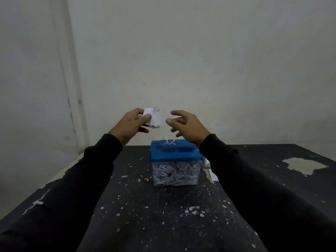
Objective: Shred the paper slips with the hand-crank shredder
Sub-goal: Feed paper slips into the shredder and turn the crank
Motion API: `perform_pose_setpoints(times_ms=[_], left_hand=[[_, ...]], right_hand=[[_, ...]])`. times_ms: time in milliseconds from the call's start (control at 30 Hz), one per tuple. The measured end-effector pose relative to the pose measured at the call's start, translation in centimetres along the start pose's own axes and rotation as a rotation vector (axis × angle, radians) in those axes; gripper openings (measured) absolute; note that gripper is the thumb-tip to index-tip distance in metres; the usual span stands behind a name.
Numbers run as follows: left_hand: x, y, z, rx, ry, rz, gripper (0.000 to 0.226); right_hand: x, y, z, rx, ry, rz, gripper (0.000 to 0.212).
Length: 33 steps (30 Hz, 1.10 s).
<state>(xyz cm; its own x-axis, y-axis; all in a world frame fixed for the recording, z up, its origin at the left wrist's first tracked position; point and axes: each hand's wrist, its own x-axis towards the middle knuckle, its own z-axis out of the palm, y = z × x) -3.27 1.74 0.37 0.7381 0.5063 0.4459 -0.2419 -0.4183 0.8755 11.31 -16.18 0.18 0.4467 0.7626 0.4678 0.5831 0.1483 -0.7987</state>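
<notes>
Above the shredder [175, 161], held up in the air, is your paper slip [154, 118]: your left hand [131, 124] pinches its left edge between thumb and fingers, so the slip hangs roughly upright with its long side running up and down. Your right hand [187, 124] is just to the right of it, fingers spread and relaxed, holding nothing, not touching the slip. The shredder stands below and slightly right of the slip, nearer to you, on the dark speckled surface [145, 215]; its blue lid [174, 151] has scraps poking from the slot, and the clear bin beneath looks packed with shreds. To feed it, I judge you must bring the slip down and toward you, bottom edge first. The crank, on the shredder's right, is mostly hidden behind your right sleeve [254, 179].
</notes>
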Motion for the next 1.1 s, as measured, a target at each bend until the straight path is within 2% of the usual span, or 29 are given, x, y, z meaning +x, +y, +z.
perform_pose_setpoints(times_ms=[67,167,333,400,567,800,867,967,1100], left_hand=[[-0.1,0.9,1.4,-0.042,-0.102,-0.003,0.018],[-0.2,1.4,2.9,-0.097,-0.102,0.04,0.017],[0.2,1.3,4.8,-0.058,0.078,0.182,0.015],[0.7,1.1,4.7,0.0,0.155,0.221,0.016],[1.3,0.7,3.8,0.04,0.148,0.172,0.019],[1.3,0.0,3.6,0.036,0.226,0.16,0.005],[1.5,-0.4,3.4,0.081,0.229,0.165,0.006],[1.3,-1.1,2.6,0.135,0.16,0.131,0.011],[1.0,-1.6,2.1,0.04,0.143,0.048,0.016]], right_hand=[[0.7,-0.9,0.5,0.169,-0.092,0.053,0.056],[1.3,-1.0,0.6,0.255,-0.089,0.003,0.041],[1.0,-0.3,0.3,0.193,0.154,-0.144,0.017],[1.0,0.2,-0.2,0.146,0.219,-0.172,0.013],[0.9,2.0,-1.9,-0.1,0.272,-0.224,0.015],[0.6,2.5,-4.2,-0.067,0.186,-0.124,0.02],[0.9,2.8,-4.9,-0.161,0.123,-0.091,0.028],[1.2,3.3,-5.7,-0.384,0.064,-0.069,0.022],[0.7,3.3,-5.3,-0.382,0.011,-0.008,0.022]])
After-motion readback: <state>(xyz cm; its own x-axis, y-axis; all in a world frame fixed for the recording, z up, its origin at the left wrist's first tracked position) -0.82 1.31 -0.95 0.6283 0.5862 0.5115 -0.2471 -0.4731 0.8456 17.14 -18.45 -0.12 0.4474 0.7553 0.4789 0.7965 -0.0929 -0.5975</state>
